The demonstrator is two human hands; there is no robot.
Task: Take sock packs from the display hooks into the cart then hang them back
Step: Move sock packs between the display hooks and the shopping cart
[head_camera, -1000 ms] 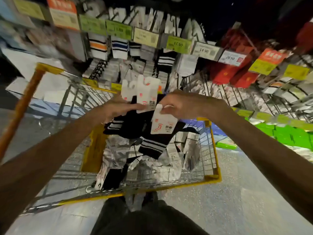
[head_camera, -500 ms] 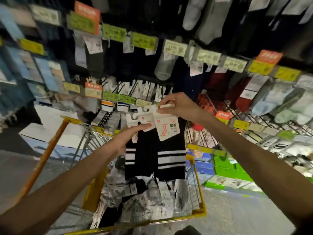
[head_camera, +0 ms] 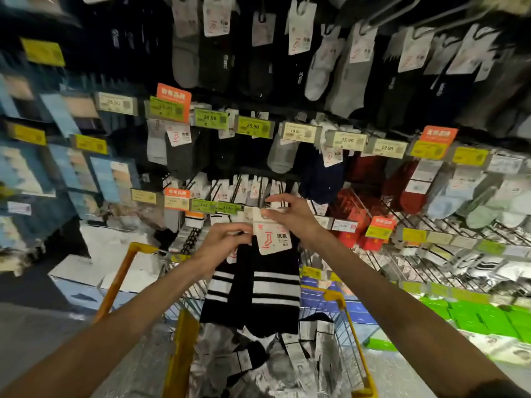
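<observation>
Sock packs (head_camera: 267,294) vertical, cards (head_camera: 273,241) up, in left hand (head_camera: 221,244), right hand (head_camera: 293,219)

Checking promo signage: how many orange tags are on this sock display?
4 orange tags: upper left; lower left, on the rail below; upper right; lower right. The blurred edges may hide more.

hanging sock packs (head_camera: 253,188) crowd the display hooks (head_camera: 213,191), with price tags (head_camera: 228,207) fronting their tips; open air lies above the cart (head_camera: 339,297), whose basket is heaped with loose packs (head_camera: 287,363).
</observation>
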